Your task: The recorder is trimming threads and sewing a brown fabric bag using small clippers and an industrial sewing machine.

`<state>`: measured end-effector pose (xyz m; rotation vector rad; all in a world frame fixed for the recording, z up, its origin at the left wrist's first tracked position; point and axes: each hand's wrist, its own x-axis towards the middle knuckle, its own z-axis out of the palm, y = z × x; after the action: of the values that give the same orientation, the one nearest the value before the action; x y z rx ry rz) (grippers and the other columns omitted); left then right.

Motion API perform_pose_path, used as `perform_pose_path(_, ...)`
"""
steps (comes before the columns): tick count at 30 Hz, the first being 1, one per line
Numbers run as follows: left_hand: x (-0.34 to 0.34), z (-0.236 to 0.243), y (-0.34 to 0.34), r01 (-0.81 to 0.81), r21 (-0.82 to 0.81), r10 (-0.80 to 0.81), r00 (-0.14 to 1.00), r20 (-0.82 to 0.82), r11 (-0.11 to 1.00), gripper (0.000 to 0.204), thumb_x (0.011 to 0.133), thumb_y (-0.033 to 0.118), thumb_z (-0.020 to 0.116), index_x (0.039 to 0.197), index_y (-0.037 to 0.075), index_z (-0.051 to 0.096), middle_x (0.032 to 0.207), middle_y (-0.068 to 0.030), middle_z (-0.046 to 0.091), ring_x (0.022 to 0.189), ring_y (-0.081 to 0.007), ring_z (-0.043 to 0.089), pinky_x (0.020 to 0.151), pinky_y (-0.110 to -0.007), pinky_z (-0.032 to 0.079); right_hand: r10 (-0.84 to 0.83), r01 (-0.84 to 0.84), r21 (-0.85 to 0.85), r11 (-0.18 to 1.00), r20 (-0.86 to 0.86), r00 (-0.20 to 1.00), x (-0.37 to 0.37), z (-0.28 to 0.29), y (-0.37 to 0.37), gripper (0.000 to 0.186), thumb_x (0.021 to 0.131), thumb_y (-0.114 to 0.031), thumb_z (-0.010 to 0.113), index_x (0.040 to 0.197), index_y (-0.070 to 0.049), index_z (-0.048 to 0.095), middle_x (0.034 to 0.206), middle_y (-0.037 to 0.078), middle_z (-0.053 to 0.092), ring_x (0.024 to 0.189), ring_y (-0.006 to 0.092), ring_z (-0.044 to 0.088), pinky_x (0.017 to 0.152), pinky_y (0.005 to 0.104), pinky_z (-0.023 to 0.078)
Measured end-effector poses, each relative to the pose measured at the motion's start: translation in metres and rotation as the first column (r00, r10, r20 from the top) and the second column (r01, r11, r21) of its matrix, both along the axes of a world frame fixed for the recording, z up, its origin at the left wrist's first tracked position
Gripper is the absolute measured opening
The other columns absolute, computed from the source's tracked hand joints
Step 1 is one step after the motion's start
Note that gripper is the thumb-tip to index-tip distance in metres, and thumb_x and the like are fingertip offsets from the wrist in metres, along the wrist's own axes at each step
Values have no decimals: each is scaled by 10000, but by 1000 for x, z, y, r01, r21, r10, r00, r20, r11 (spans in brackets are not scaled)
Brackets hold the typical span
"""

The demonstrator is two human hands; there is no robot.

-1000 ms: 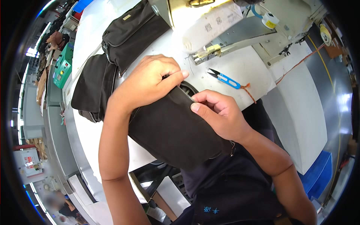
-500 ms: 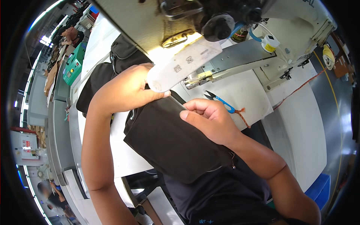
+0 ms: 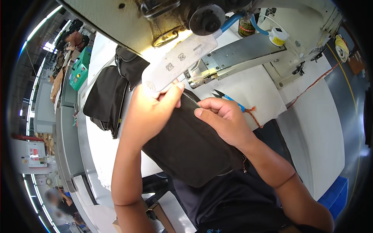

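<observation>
A dark fabric bag piece (image 3: 186, 143) lies across the table edge and over my lap, with a metal zipper (image 3: 191, 99) along its far edge. My left hand (image 3: 149, 112) pinches the cloth at the zipper's far end, its fingertips partly under the white guard (image 3: 178, 60) of the sewing machine. Thumb against bent fingers, my right hand (image 3: 227, 120) grips the zipper edge a short way nearer. Just beyond that hand lie blue thread snips (image 3: 233, 101) with a braided orange cord.
Above and beyond my hands stands the sewing machine (image 3: 248, 50), its narrow arm reaching left. Another dark bag (image 3: 107, 95) rests on the white table at the left. A green box (image 3: 81, 70) stands farther off. A blue bin (image 3: 337, 200) is at lower right.
My left hand has moved right and turned, now gripping the cloth close to the zipper. The right hand keeps its hold, shifting slightly. More of the bag at the left shows.
</observation>
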<state>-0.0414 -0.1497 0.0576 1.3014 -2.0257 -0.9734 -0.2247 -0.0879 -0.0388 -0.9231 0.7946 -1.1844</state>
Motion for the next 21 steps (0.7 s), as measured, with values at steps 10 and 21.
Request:
perform_pose_path(10,27,-1,-51,186,178,-186,982,-19,966,257,993,150,585,823,-25,664,635,-29,628,497,-108,580,483,-273,458,-42,35,-82,996,-88,995,10,20,-8,153,1025,-108,679,1036,40,719,790,-83,617,693,-42,502,591,174,389)
perform_pose_path(21,26,18,-78,325,289,-338,941,-8,900,252,1040,184,552,1113,-31,662,742,-58,616,462,-113,526,456,-242,444,-224,204,-156,967,-125,967,19,31,-11,139,1018,-72,663,1017,53,725,762,-99,583,659,-46,441,557,181,339)
